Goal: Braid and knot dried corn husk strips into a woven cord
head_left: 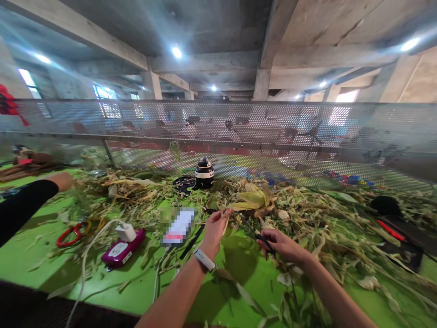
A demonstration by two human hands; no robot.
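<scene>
My left hand (215, 228) reaches forward over the green table (239, 269), fingers pinched on a pale husk strip beside a yellow-green ear of corn (251, 200). It wears a white wrist band (204, 258). My right hand (282, 245) is closed around black-handled scissors (264, 240), whose blades point toward the corn. Dry husks and leaves (317, 223) lie heaped all around both hands.
A phone (179, 225), a magenta power bank (122, 250) with white charger and cable, and red scissors (70, 233) lie left. A black jar (204, 174) stands by the perforated metal fence (239, 132). Another person's black-sleeved arm (25, 200) reaches in from the left.
</scene>
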